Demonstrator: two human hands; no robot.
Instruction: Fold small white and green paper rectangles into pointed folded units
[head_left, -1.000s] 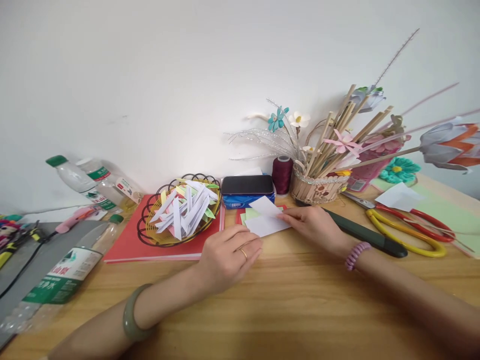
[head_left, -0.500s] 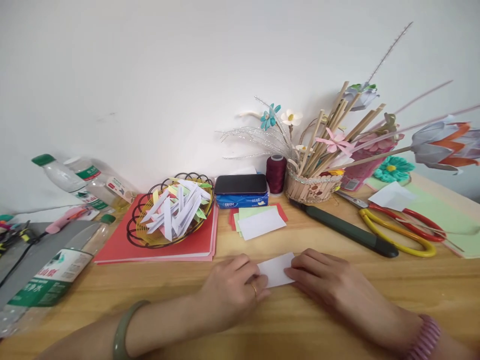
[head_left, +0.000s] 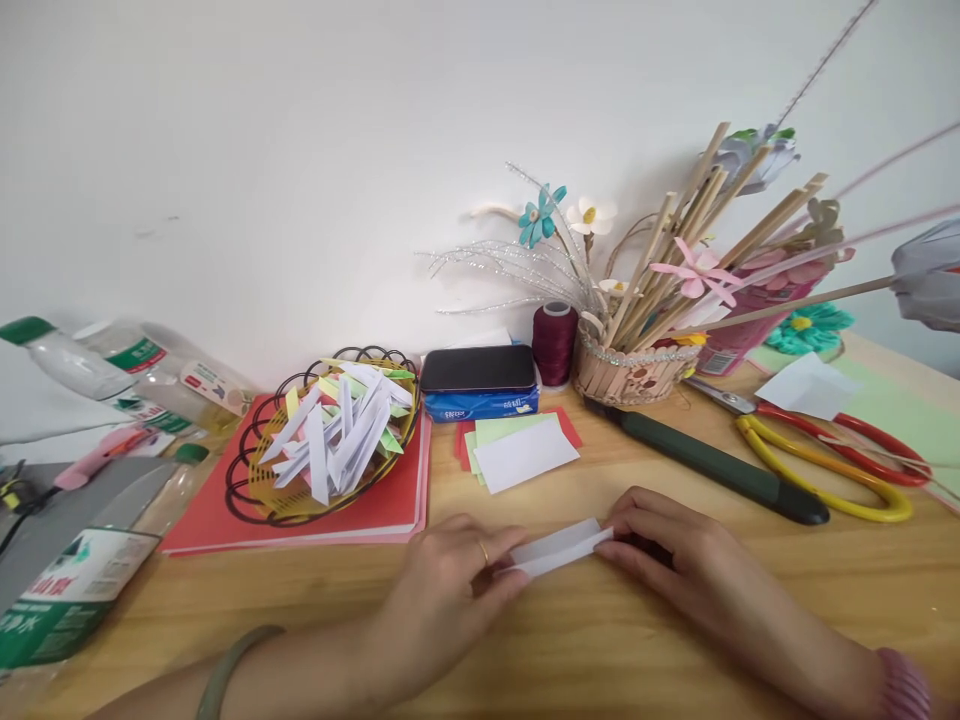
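A small white slip of paper is folded lengthwise, its front half raised so a crease runs along it. My left hand pinches its left end between thumb and fingers; a gold ring is on one finger. At the other end, my right hand grips the paper with thumb and fingertips. Just beyond lies a small stack of coloured cards with a white sheet on top. The wicker basket to the left holds many folded strips of white, yellow and green paper.
Red sheets lie under the basket. A phone rests on a blue pack beside maroon thread. Rightward are a dark-green-handled tool, scissors and a stick-filled pot. Plastic bottles and a pink glue gun are left.
The paper lay flat under both hands; now its near edge is lifted and folded up along its length. My hands hold its ends from the sides. The view has shifted slightly.
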